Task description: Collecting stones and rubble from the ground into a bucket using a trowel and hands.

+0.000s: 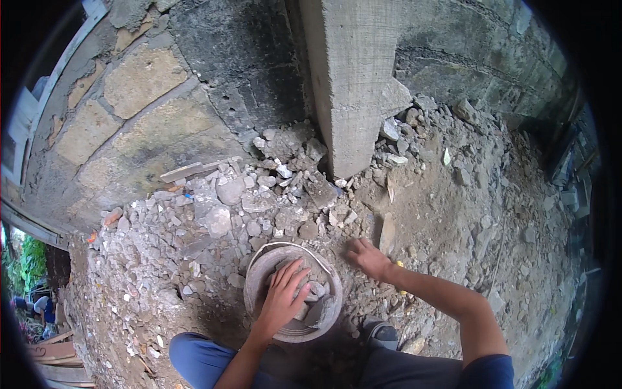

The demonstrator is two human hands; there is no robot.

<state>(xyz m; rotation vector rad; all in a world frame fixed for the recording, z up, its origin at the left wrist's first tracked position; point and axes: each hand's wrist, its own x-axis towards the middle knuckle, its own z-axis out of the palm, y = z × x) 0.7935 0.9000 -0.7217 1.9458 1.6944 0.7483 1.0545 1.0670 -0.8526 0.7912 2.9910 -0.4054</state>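
A round, dust-covered bucket point(253, 293) with a thin wire handle stands upright between my legs. Grey chunks of broken concrete point(316, 312) fill part of it. My left hand point(284, 297) reaches over the bucket's rim, fingers stretched out and resting against a chunk inside. To the right of the bucket, my right hand point(369, 259) is low over the rubble, its fingers bent downward. The fingertips are blurred, so whether they grip anything does not show. A flat, narrow piece point(387, 233) lies just beyond that hand.
Loose rubble point(194, 272) covers the ground all around. Ahead stands a concrete post point(356, 91) against a dark block wall point(240, 58), with stone masonry point(146, 78) on the left. My shoe point(382, 334) is close to the bucket's right side. Boards point(58, 353) lie at the lower left.
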